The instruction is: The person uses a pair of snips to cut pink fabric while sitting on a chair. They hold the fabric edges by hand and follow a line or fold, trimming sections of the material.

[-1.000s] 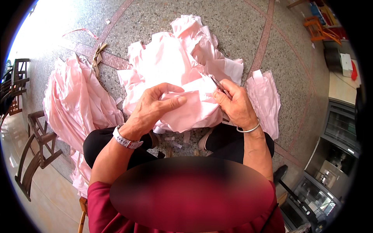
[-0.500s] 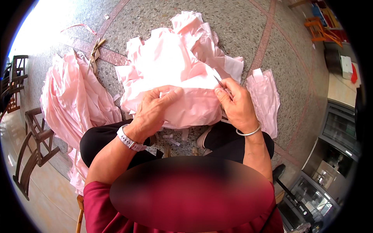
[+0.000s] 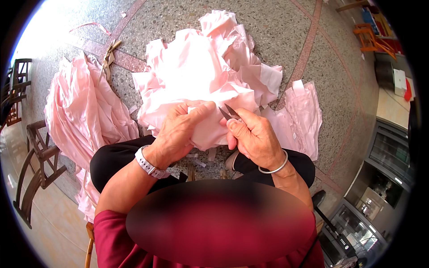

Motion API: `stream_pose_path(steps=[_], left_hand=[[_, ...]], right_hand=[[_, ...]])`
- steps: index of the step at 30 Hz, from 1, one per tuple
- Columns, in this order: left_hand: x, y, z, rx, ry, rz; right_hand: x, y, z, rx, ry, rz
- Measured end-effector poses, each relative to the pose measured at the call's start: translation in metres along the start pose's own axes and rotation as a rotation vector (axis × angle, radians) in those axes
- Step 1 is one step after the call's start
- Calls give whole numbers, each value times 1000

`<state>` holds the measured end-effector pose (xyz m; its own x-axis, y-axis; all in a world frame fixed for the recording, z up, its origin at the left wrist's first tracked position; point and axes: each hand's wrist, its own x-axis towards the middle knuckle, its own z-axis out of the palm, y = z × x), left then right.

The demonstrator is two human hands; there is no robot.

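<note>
A large heap of pale pink fabric (image 3: 187, 62) spreads over the floor before my knees, partly washed out by bright light. My left hand (image 3: 181, 127) is closed on the near edge of this fabric, thumb on top. In my right hand (image 3: 252, 134) I hold a small pair of dark-bladed thread snips (image 3: 230, 112). Their two blades stand apart and point up and left, close to the cloth by my left thumb. The snips' handle is hidden inside my fingers.
A second pink fabric pile (image 3: 85, 102) lies at the left, and a smaller folded pink piece (image 3: 301, 118) at the right. Dark wooden chairs (image 3: 44, 152) stand at the left edge. Glass-fronted cabinets (image 3: 389, 145) line the right. Small scraps (image 3: 201, 163) lie between my feet.
My right hand has moved left and a little down, toward my left hand. It no longer pinches the fabric edge, and the snips' blades now show spread apart.
</note>
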<state>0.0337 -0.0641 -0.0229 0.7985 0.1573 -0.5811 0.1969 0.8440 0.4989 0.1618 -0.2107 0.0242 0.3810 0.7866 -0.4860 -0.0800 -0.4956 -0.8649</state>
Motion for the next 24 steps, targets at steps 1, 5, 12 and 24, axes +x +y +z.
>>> stream_pose_path(steps=[1, 5, 12, 24], left_hand=[[0, 0, 1, -1, 1, 0], [-3, 5, 9, -6, 12, -8], [-5, 5, 10, 10, 18, -8], [-6, 4, 8, 15, 29, -35]], right_hand=[[0, -1, 0, -11, -7, -2], [0, -2, -1, -37, -19, -3], [1, -3, -1, -59, -18, -1], [2, 11, 5, -78, 33, -63]])
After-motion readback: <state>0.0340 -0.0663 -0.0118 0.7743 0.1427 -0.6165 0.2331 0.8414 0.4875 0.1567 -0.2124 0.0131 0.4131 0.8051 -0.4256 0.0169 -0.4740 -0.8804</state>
